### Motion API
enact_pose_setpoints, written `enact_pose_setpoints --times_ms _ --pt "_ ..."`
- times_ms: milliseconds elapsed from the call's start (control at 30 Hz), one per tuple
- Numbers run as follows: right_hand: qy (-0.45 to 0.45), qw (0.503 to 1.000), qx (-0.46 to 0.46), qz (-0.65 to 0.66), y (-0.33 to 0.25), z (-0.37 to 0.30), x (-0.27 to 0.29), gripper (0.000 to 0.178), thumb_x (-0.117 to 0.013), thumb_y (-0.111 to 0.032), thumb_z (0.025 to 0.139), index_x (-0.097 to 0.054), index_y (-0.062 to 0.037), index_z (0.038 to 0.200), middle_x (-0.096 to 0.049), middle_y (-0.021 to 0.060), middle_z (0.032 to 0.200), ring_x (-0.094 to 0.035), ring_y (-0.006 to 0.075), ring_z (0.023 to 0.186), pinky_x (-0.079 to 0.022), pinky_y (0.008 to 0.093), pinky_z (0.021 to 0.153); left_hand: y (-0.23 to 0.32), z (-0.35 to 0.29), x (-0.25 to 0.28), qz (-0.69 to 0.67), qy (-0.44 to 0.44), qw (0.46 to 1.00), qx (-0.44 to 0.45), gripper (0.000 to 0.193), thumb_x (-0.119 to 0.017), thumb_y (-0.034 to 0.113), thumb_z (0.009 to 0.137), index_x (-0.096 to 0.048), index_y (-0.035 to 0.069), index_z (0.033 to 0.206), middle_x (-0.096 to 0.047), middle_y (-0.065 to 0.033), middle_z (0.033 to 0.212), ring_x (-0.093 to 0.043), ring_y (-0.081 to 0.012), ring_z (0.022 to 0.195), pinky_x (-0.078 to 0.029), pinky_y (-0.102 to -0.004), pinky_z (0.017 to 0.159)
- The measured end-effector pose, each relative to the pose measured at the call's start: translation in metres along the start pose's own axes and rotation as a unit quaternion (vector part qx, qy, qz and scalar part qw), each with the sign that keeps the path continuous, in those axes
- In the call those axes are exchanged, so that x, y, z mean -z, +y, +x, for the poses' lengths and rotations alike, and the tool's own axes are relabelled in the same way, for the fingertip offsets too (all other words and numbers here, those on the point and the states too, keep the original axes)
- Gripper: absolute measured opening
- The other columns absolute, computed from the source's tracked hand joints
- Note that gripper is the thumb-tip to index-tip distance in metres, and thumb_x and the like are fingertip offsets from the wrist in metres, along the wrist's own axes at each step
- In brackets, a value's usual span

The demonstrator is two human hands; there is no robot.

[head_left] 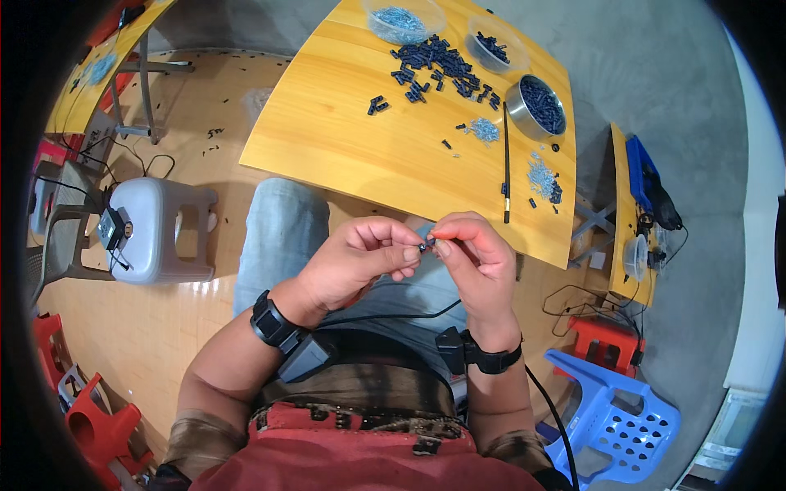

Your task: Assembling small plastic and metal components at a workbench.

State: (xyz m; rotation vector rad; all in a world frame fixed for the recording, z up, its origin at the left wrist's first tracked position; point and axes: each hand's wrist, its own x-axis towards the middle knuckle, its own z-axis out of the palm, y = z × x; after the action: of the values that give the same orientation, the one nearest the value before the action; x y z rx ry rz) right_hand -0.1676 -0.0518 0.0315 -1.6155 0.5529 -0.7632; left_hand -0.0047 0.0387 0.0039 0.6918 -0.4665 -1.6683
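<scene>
My left hand [366, 255] and my right hand [477, 255] meet above my lap, just off the near edge of the wooden table [327, 131]. Between their fingertips is a small dark part [426, 245], pinched from both sides. Fingers cover most of it, so its exact kind cannot be made out. On the table beyond lies a heap of small black plastic parts [438, 61], with a few strays [377, 105] to its left. Small piles of silvery metal pieces [484, 129] lie to the right.
A clear tub of silvery pieces [401, 24], a clear tub of black parts [489, 45] and a metal bowl [536, 106] stand at the back. A thin black stick [507, 164] lies at the right. Stools [160, 229] stand around, blue one [622, 417] included; cables [573, 303] trail nearby.
</scene>
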Motion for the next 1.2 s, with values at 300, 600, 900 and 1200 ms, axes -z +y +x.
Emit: enact_pose_setpoints --times_ms 300,600,900,1200 --pt "0.006 0.997 0.040 -0.059 -0.006 -0.002 -0.004 0.014 -0.060 0.006 0.080 -0.063 -0.0008 0.092 -0.060 0.0075 0.092 -0.057 0.0127 0.081 -0.045 0.0221 0.068 0.002 -0.005 -0.002 -0.002 -0.003 1.000 0.009 0.016 -0.063 0.011 0.086 -0.062 0.002 0.099 -0.062 -0.0028 0.083 -0.057 -0.0083 0.073 -0.047 -0.0216 0.068" --pt "0.019 0.990 0.087 -0.110 -0.013 -0.004 -0.005 0.013 -0.061 0.006 0.078 -0.063 -0.0011 0.090 -0.061 0.0075 0.089 -0.057 0.0130 0.077 -0.043 0.0213 0.064 0.005 -0.009 -0.005 0.011 0.002 1.000 0.022 0.018 -0.063 0.015 0.087 -0.062 0.002 0.099 -0.062 -0.0023 0.082 -0.056 -0.0078 0.072 -0.047 -0.0207 0.067" --pt "0.010 0.989 0.086 -0.119 -0.016 -0.006 -0.005 0.013 -0.061 0.005 0.078 -0.063 -0.0011 0.090 -0.061 0.0084 0.089 -0.058 0.0148 0.077 -0.044 0.0228 0.065 0.005 -0.011 -0.008 0.020 0.005 0.999 0.025 0.017 -0.063 0.016 0.087 -0.062 0.003 0.098 -0.062 -0.0012 0.081 -0.056 -0.0068 0.070 -0.047 -0.0200 0.065" --pt "-0.007 0.987 0.092 -0.130 -0.016 -0.006 -0.003 0.014 -0.062 0.006 0.077 -0.063 -0.0014 0.089 -0.061 0.0087 0.086 -0.058 0.0159 0.076 -0.044 0.0235 0.064 0.002 -0.010 -0.010 0.037 0.026 0.999 0.024 0.013 -0.061 0.016 0.087 -0.062 0.005 0.094 -0.062 -0.0010 0.074 -0.057 -0.0048 0.062 -0.041 -0.0152 0.046"
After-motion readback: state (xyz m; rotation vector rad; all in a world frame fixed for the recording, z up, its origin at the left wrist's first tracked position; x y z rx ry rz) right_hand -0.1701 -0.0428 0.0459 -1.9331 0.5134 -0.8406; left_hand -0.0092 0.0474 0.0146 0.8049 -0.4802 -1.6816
